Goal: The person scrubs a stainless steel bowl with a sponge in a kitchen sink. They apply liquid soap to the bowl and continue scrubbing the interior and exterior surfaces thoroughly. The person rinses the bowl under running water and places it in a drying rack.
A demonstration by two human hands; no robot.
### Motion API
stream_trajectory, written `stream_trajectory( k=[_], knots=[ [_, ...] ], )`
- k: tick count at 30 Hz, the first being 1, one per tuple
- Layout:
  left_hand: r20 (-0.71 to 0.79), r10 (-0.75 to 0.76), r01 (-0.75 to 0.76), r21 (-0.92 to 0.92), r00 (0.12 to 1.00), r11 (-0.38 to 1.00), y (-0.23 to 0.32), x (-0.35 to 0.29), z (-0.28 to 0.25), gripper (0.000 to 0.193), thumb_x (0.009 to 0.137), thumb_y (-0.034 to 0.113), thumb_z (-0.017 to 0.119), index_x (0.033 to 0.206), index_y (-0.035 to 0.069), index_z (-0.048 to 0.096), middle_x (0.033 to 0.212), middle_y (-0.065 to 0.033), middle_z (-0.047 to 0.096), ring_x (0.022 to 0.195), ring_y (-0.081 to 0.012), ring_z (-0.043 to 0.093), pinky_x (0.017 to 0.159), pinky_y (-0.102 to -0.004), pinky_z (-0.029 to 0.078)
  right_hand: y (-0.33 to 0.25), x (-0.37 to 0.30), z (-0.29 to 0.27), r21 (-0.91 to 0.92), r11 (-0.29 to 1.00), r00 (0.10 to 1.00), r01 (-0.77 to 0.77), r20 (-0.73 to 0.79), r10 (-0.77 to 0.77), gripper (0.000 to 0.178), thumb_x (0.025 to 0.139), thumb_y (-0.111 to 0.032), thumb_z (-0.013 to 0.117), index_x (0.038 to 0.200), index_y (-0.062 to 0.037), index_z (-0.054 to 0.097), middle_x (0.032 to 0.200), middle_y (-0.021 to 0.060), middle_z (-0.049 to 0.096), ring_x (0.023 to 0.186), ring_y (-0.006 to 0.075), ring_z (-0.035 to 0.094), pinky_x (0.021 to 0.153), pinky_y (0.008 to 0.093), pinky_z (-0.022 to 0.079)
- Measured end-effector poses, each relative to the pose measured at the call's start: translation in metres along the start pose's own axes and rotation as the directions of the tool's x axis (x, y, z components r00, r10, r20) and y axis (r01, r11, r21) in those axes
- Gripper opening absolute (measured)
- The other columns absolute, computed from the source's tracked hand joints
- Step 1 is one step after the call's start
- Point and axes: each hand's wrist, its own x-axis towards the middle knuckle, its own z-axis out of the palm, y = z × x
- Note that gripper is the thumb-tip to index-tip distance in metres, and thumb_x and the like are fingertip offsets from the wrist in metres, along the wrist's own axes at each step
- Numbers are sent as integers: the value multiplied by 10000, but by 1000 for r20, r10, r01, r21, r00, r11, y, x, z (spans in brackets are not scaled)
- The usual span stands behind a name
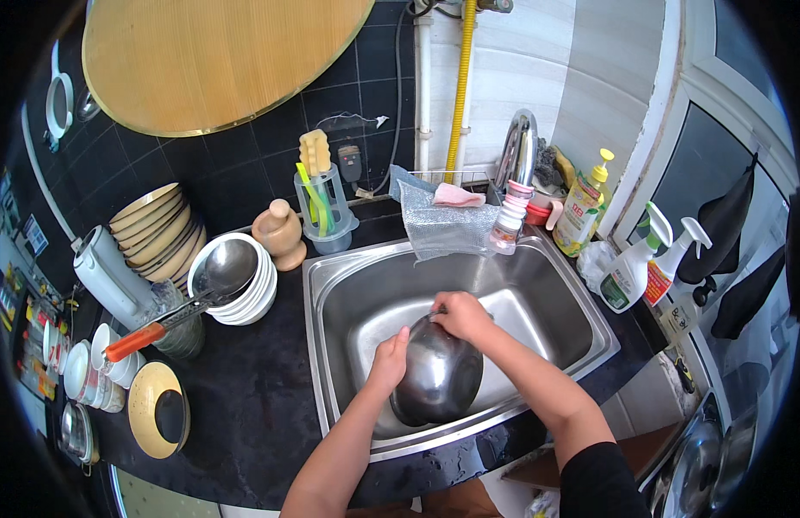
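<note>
A shiny metal bowl (439, 371) is tilted on its side inside the steel sink (538, 367), its rounded outside facing me. My left hand (390, 358) holds the bowl at its left edge, thumb up, with the other fingers mostly hidden. At the bowl's far upper edge, the fingers of my right hand (463, 317) are closed on the rim. Whether a cloth or anything else is between those fingers cannot be seen. Behind the bowl, the faucet (518, 151) with its pink and white nozzle (508, 220) reaches over the sink's back edge.
Left of the sink stand stacked white bowls (253, 293) with a metal ladle (230, 268) on top, a wooden mortar (280, 235) and a utensil holder (328, 211). A yellow bowl (143, 414) sits near the counter's front. Dish soap (581, 207) and spray bottles (631, 268) line the right.
</note>
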Motion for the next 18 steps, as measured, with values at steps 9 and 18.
stream_trajectory(
  k=[9,18],
  knots=[
    [-72,54,-55,-16,996,998,4,-2,0,504,951,394,375,790,-39,576,699,-161,573,668,-203,504,712,-327,425,-40,-35,0,114,897,904,426,-79,-419,126,664,-87,657,784,-50,645,813,102,623,842,292,568,825,375,436],
    [-1,49,-49,-12,999,999,8,-4,-3,333,904,267,519,736,-18,548,568,-100,502,545,-149,437,544,-323,401,-49,-65,-2,85,879,876,469,-173,-451,66,730,-73,650,792,-57,664,870,75,619,848,267,555,773,352,444]
  ],
)
